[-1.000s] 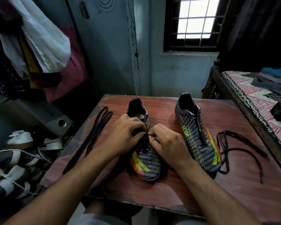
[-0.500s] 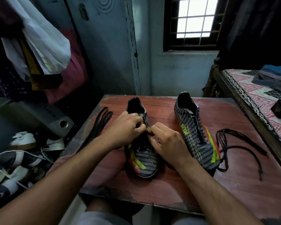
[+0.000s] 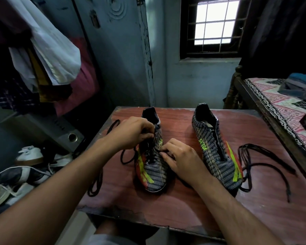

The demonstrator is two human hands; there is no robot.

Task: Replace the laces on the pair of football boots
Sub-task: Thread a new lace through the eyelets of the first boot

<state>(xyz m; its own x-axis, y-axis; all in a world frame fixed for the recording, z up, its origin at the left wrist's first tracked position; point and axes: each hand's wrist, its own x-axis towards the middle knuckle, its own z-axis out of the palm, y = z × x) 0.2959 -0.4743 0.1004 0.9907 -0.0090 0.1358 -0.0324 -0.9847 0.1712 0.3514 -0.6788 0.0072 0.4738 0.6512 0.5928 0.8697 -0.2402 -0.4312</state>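
Black lace (image 3: 131, 155) pinched between curled left hand (image 3: 132, 133), right hand (image 3: 181, 159).

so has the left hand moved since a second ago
Yes. The left hand has gone up the left boot toward its heel opening, away from the right hand, drawing the lace out.

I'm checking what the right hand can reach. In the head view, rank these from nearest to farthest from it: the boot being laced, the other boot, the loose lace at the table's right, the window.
1. Boot being laced: under the right hand.
2. Other boot: just right.
3. Loose lace: farther right on the table.
4. Window: on the far wall.
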